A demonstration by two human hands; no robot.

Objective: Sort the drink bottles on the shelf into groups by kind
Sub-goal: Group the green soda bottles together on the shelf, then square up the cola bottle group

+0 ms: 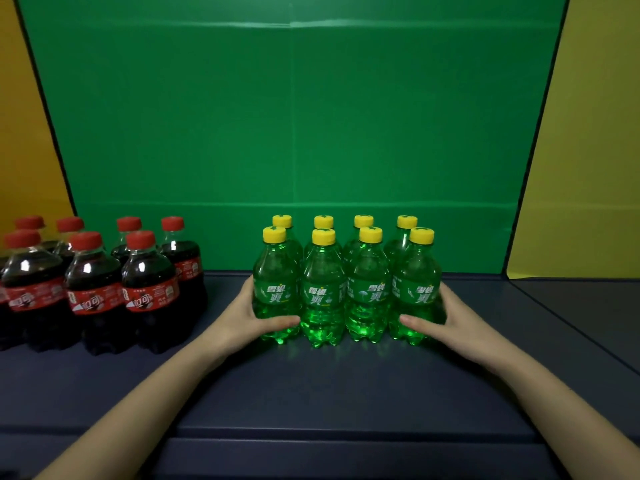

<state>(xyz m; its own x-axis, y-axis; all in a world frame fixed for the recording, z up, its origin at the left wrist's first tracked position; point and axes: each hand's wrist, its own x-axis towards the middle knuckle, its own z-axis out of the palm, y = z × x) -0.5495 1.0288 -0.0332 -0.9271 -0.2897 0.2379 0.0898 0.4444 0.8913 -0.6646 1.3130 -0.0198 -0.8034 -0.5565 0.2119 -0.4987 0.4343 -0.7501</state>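
Broadly, the green backdrop closes off the back edge of the shelf, whose dark surface runs wide toward its front edge. The cola bottles, red-capped, stand bunched at the left end, some cut off by the picture's edge. The green bottles, eight with yellow caps, stand upright in two rows of four near the middle of the back edge. They are packed shoulder to shoulder and stand apart from the cola.

The left hand clasps the block's left end and the right hand its right end. The left thumb and right thumb each wrap across the front of a corner bottle, while the fingers go round the outer side, mostly hidden. Both hands are thus grasping the green bottles, squeezing the block between them.

The sorting looks all but finished; this seems a squaring-up or a slide of the whole block. To do it well, press inward evenly and low on the bodies. Slide rather than lift, since only the end bottles are gripped and the middle ones could buckle out of line. The back row has no finger visibly steadying it, so go slowly. Room lies open to the right and toward the front edge. The backdrop sits close behind, and the gap to the cola on the left is the tighter side.
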